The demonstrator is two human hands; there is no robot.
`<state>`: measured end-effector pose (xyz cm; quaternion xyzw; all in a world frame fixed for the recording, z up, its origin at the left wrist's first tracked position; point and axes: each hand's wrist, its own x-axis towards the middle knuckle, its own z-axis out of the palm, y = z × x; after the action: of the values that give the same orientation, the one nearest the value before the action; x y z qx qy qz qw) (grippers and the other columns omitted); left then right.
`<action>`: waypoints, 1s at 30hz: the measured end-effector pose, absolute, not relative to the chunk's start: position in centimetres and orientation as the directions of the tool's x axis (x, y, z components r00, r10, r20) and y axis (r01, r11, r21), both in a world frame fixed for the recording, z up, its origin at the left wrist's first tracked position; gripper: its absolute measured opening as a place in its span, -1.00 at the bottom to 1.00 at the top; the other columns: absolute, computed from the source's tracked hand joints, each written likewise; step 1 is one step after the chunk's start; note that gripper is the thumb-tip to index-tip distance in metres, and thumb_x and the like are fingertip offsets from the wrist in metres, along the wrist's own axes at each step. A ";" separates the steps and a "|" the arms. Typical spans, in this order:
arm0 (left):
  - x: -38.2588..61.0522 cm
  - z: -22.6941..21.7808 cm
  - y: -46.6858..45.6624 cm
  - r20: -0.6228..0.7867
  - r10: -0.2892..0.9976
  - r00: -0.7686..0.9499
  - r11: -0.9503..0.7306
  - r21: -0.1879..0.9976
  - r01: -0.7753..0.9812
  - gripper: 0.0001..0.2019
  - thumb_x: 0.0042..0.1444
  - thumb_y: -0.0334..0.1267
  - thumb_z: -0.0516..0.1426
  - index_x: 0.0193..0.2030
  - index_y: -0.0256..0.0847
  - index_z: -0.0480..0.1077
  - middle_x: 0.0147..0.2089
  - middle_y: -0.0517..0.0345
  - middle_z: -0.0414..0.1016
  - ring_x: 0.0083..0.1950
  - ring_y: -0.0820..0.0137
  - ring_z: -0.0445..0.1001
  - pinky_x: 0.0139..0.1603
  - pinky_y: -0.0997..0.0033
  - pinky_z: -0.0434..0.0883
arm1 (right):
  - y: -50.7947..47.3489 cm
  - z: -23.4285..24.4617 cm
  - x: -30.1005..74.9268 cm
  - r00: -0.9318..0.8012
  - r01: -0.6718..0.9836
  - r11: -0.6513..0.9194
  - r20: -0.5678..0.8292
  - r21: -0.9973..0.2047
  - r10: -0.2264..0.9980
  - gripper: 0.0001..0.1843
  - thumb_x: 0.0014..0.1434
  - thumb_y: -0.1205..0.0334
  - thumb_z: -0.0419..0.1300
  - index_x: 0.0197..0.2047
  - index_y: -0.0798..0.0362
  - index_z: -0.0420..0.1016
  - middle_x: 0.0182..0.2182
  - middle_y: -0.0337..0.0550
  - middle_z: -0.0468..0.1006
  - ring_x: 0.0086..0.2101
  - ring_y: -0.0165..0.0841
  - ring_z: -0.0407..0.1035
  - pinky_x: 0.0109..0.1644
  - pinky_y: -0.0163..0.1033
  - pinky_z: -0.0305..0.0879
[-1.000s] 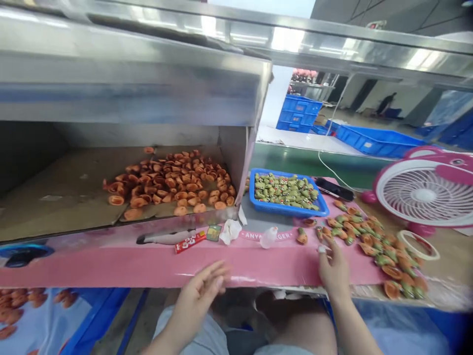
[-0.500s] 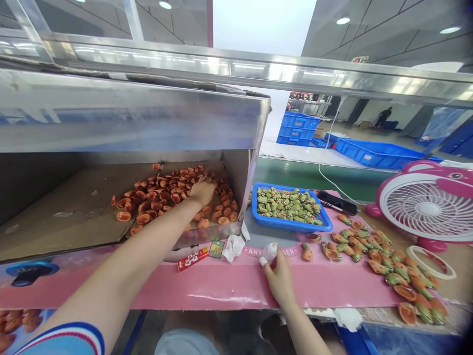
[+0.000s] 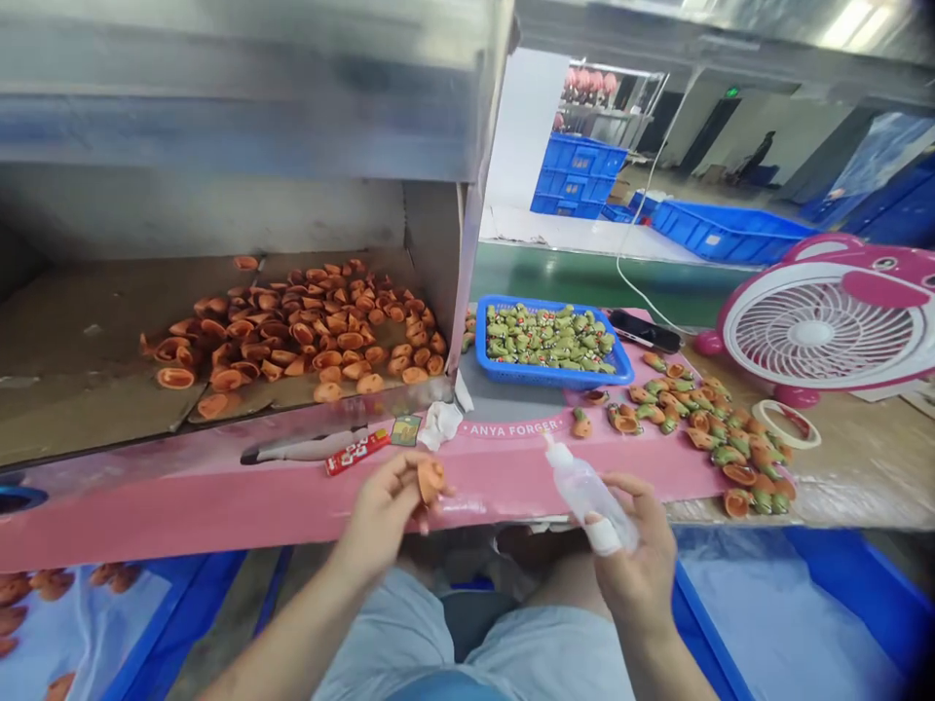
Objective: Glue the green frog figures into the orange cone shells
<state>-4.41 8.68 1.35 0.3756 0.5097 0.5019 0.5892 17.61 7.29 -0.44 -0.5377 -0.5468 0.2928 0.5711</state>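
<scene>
This is a factory workshop, a large production floor and nothing domestic. Stacked blue crates stand across the room, with a long blue tray nearer by and a metal rack of pink items behind them. A green exit sign shows above a dark doorway, and a lone worker stands far off. Up close, a steel cabinet holds loose heaps of small orange moulded parts, and more lie in rows on the pink-covered surface. A blue basket holds green pieces, and a small fan sits beside them.
</scene>
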 end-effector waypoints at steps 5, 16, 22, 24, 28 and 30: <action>-1.1 -1.1 5.5 -0.395 0.914 0.091 0.398 0.833 -0.384 -0.93 -0.01 -0.34 0.10 -0.37 -0.26 0.26 -0.42 0.10 0.51 -0.48 0.48 0.45 -0.60 0.61 0.28 | 5.1 2.1 17.5 0.355 0.324 0.336 0.443 -0.884 0.824 -0.67 -0.09 0.00 0.20 -0.31 0.04 0.34 -0.46 -0.15 0.37 -0.49 -0.34 0.29 -0.47 -0.26 0.21; -0.5 0.6 5.0 -0.315 0.940 0.133 0.334 0.929 -0.162 -0.95 0.00 -0.36 0.10 -0.38 -0.28 0.34 -0.44 0.09 0.52 -0.50 0.47 0.43 -0.62 0.59 0.27 | 2.7 1.8 17.3 0.052 0.444 0.632 0.722 -0.635 0.690 -0.63 -0.07 0.16 0.20 -0.15 0.06 0.33 -0.45 -0.11 0.39 -0.54 -0.33 0.28 -0.53 -0.19 0.25; -0.5 0.6 5.0 -0.313 0.942 0.123 0.330 0.932 -0.151 -0.96 -0.02 -0.37 0.10 -0.39 -0.28 0.34 -0.48 0.13 0.50 -0.52 0.47 0.43 -0.66 0.60 0.26 | 3.0 2.0 17.1 -0.007 0.377 0.706 0.761 -0.599 0.649 -0.59 -0.15 0.31 0.23 -0.16 0.18 0.36 -0.49 -0.11 0.38 -0.58 -0.38 0.22 -0.63 -0.24 0.18; -0.5 0.8 5.0 -0.318 0.941 0.116 0.333 0.930 -0.155 -0.97 -0.03 -0.39 0.10 -0.39 -0.28 0.34 -0.48 0.13 0.51 -0.51 0.46 0.44 -0.66 0.61 0.26 | 3.0 2.1 17.1 -0.011 0.372 0.709 0.760 -0.600 0.649 -0.59 -0.16 0.33 0.23 -0.17 0.20 0.36 -0.48 -0.11 0.38 -0.58 -0.39 0.22 -0.62 -0.25 0.18; -0.4 0.9 5.0 -0.323 0.940 0.112 0.338 0.927 -0.161 -0.97 -0.04 -0.38 0.11 -0.40 -0.27 0.34 -0.45 0.11 0.52 -0.49 0.45 0.45 -0.64 0.60 0.28 | 2.9 2.1 17.2 -0.023 0.395 0.687 0.741 -0.610 0.672 -0.62 -0.16 0.35 0.22 -0.19 0.20 0.36 -0.49 -0.12 0.38 -0.58 -0.40 0.22 -0.62 -0.27 0.17; -0.5 0.8 4.9 -0.316 0.942 0.117 0.332 0.930 -0.158 -0.96 -0.04 -0.37 0.12 -0.39 -0.27 0.35 -0.43 0.11 0.53 -0.49 0.45 0.46 -0.64 0.59 0.29 | 2.8 2.1 17.3 -0.019 0.403 0.681 0.738 -0.611 0.674 -0.63 -0.16 0.35 0.22 -0.20 0.20 0.36 -0.50 -0.14 0.37 -0.57 -0.40 0.23 -0.62 -0.27 0.18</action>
<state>-0.47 4.93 0.78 0.3865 0.5070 0.4298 0.6395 17.25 2.80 2.09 -0.3824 -0.7045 0.1156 0.5865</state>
